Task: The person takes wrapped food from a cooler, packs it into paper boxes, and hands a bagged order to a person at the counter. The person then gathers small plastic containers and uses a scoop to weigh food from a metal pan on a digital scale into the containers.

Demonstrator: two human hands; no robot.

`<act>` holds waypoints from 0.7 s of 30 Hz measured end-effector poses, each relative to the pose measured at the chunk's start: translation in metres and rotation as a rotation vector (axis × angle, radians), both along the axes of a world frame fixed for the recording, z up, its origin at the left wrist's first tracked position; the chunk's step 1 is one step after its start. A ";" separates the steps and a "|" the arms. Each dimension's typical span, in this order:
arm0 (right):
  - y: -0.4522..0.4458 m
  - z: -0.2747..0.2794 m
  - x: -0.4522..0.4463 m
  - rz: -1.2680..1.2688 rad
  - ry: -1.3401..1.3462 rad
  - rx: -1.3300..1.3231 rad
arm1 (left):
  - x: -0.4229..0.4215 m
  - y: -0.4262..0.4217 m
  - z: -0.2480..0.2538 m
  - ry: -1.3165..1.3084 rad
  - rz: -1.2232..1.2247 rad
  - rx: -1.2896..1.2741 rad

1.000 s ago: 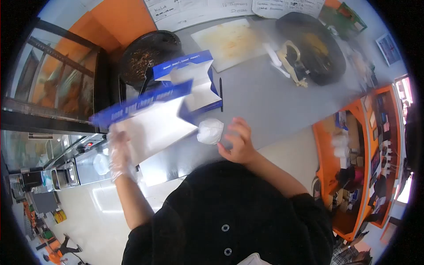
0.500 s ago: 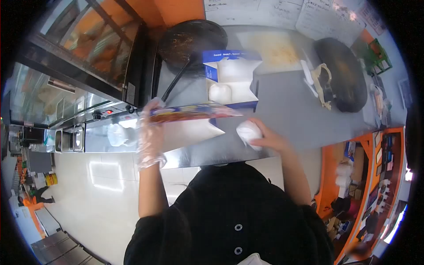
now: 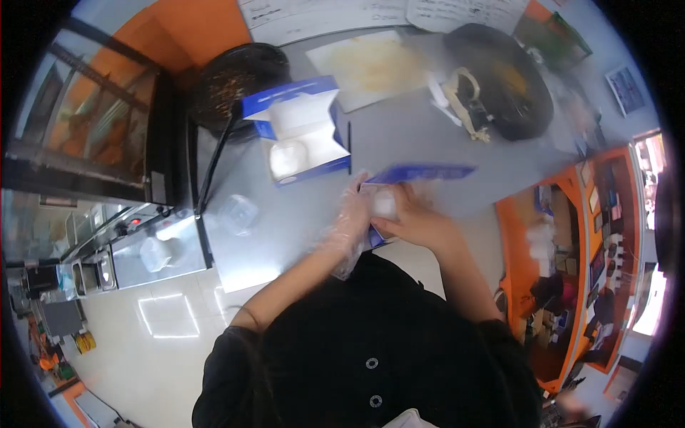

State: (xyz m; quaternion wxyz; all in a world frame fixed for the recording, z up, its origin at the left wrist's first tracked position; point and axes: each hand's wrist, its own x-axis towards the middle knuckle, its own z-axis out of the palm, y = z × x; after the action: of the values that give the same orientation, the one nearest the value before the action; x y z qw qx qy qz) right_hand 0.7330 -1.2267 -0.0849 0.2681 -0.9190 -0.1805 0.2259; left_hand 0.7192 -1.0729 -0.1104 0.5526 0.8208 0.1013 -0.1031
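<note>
My left hand [image 3: 351,217], in a clear plastic glove, grips the near side of a blue cardboard food box [image 3: 428,172], its lid standing open and blurred. Inside it sits a white round bundle [image 3: 384,204], with the fingers of my bare right hand [image 3: 415,217] curled around its right side. A second open box [image 3: 325,158], blue outside and white inside, rests on the counter further off. In its near left corner lies another white round bundle [image 3: 287,157].
Left of the boxes are a dark round pan [image 3: 235,82], a long black handle [image 3: 217,164] and a clear plastic container [image 3: 239,214]. A stained white board [image 3: 371,68] lies at the back. Tongs [image 3: 464,103] and a dark oval pan [image 3: 503,82] are back right.
My left hand has brought the box rightward and close to my body. My right hand has moved the white bundle into it. The view has also turned.
</note>
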 end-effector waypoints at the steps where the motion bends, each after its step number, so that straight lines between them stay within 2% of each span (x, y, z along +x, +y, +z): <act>1: -0.015 -0.012 0.008 0.015 0.112 0.035 | 0.002 -0.016 0.002 0.046 0.025 -0.007; 2: -0.029 -0.018 0.016 0.029 0.223 0.072 | 0.005 -0.025 -0.027 -0.101 0.066 -0.089; 3: -0.036 0.002 0.023 -0.053 0.395 0.008 | 0.008 -0.033 -0.081 -0.246 0.109 -0.172; 4: -0.054 -0.006 0.029 -0.104 0.288 0.019 | 0.013 -0.040 -0.117 -0.391 0.155 -0.256; 7: -0.106 -0.035 0.043 -0.258 -0.008 -0.007 | 0.033 -0.050 -0.139 -0.299 0.169 -0.074; 9: -0.124 -0.044 0.047 -0.379 -0.174 -0.094 | 0.037 -0.054 -0.114 -0.265 0.091 0.011; 10: -0.129 -0.063 0.050 -0.368 -0.335 -0.045 | 0.037 -0.055 -0.106 -0.245 0.051 0.055; 11: -0.127 -0.084 0.055 -0.356 -0.495 0.004 | 0.038 -0.057 -0.127 -0.278 -0.007 0.266; 13: -0.139 -0.103 0.069 -0.357 -0.464 0.063 | 0.044 -0.059 -0.176 -0.342 -0.118 0.685; 14: -0.148 -0.096 0.080 -0.368 -0.273 0.073 | 0.048 -0.056 -0.154 -0.262 -0.127 0.626; 15: -0.157 -0.092 0.087 -0.375 -0.084 0.084 | 0.054 -0.051 -0.110 -0.185 -0.133 0.566; 16: -0.167 -0.092 0.088 -0.378 -0.041 0.138 | 0.060 -0.048 -0.084 -0.110 -0.137 0.507; 19: -0.187 -0.095 0.098 -0.398 0.040 0.248 | 0.071 -0.046 -0.103 -0.375 -0.016 -0.059; 21: -0.181 -0.107 0.109 -0.427 0.044 0.253 | 0.095 -0.036 -0.129 -0.341 -0.050 0.040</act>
State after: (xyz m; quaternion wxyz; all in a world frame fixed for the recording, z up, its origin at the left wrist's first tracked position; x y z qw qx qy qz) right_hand 0.8415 -1.4081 -0.1922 0.4266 -0.8902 -0.0032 0.1598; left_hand 0.8143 -1.1086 -0.2399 0.5427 0.8394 -0.0123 0.0259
